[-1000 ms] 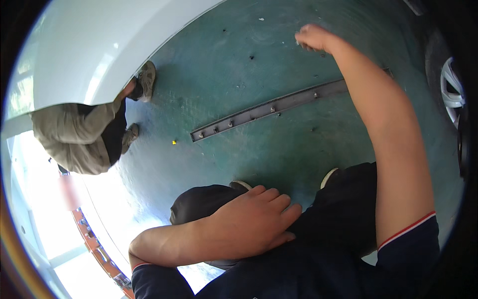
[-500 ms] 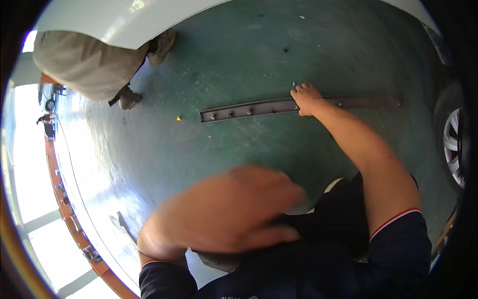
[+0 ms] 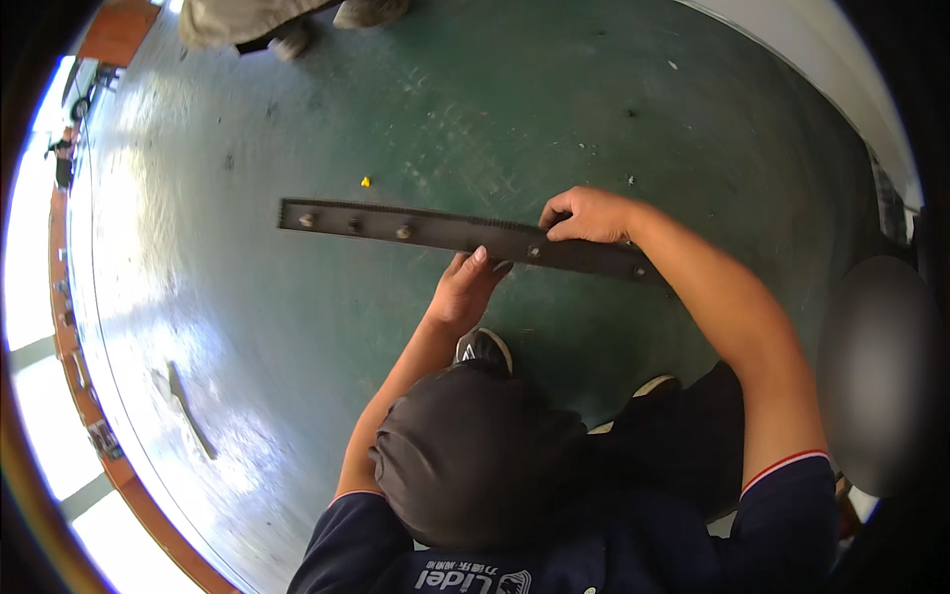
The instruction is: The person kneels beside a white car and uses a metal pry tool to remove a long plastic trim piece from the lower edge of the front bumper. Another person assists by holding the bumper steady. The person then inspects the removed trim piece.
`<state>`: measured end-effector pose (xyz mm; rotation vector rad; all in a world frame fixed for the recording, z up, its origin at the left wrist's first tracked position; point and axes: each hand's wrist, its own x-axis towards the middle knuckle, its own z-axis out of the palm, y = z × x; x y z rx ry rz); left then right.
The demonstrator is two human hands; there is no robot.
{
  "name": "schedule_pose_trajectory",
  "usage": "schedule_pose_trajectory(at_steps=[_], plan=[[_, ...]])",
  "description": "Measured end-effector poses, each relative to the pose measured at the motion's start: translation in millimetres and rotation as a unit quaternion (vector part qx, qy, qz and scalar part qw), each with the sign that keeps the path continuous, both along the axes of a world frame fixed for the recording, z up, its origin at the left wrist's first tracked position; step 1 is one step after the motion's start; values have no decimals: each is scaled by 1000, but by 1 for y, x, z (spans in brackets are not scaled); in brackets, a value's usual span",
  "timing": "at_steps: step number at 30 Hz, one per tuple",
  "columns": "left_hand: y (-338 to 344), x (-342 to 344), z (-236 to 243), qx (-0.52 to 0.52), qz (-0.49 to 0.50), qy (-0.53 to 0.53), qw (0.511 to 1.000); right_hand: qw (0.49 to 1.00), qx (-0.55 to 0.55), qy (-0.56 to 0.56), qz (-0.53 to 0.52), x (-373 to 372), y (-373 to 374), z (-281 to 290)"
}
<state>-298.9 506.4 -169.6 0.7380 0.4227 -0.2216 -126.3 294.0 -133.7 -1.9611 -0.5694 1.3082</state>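
A long, dark trim strip (image 3: 435, 234) with several pale clips on its upturned face stretches across the middle of the view, tilted a little down to the right. My left hand (image 3: 470, 285) grips its near edge, the thumb on the upturned face and the other fingers mostly hidden beneath. Farther right, my right hand (image 3: 592, 214) is closed at the far edge, its curled fingertips against the strip. My right forearm covers part of the view beside the strip's right end.
A small yellow piece (image 3: 366, 181) lies on the green floor beyond the strip. Another person's shoes (image 3: 371, 12) stand at the far left. White bodywork (image 3: 821, 59) curves along the upper right. A thin, pale piece (image 3: 190, 411) lies at left. My bent knee (image 3: 470, 445) is close below.
My left hand has moved from near my body onto the strip. The strip has turned, its left end now farther left and its right end nearer me. My view has shifted.
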Motion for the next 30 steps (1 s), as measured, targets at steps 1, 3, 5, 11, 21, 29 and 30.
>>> schedule_pose_trajectory(at_steps=[1,3,5,11,21,29,30], plan=[[-1,6,4,-25,47,-54,997,999,27,27,-6,-7,12,1],[6,13,15,-69,107,-81,989,998,58,38,-10,-20,32,10],[21,18,17,-110,149,-95,978,995,69,-69,12,-28,50,13],[39,9,42,-206,213,-83,951,942,232,-228,81,-50,87,50],[41,7,49,-213,235,-35,948,871,242,-389,176,-59,93,42],[33,6,38,-243,255,34,935,861,180,-429,204,-71,88,31],[34,4,38,-237,261,35,935,855,177,-440,210,-74,90,31]])
